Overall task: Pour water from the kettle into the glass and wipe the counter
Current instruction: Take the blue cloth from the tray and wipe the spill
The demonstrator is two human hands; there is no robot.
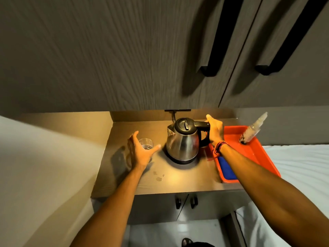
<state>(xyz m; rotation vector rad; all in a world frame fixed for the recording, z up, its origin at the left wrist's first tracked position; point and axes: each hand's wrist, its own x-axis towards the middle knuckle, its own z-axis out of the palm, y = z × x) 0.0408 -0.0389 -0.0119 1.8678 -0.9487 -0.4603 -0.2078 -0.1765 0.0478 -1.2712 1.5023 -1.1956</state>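
A steel kettle (182,143) with a black lid sits on its base in the middle of the brown counter (178,182). My right hand (214,130) is wrapped around the kettle's black handle. A clear glass (146,143) holding a little water stands left of the kettle. My left hand (140,151) hovers open in front of the glass, fingers spread, hiding its lower part. A few water drops (159,176) lie on the counter in front of the glass.
A red tray (258,150) sits at the counter's right end, with a blue cloth (227,169) and a plastic bottle (252,130) in it. Dark cabinet doors hang above. A white bed lies to the right, a wall to the left.
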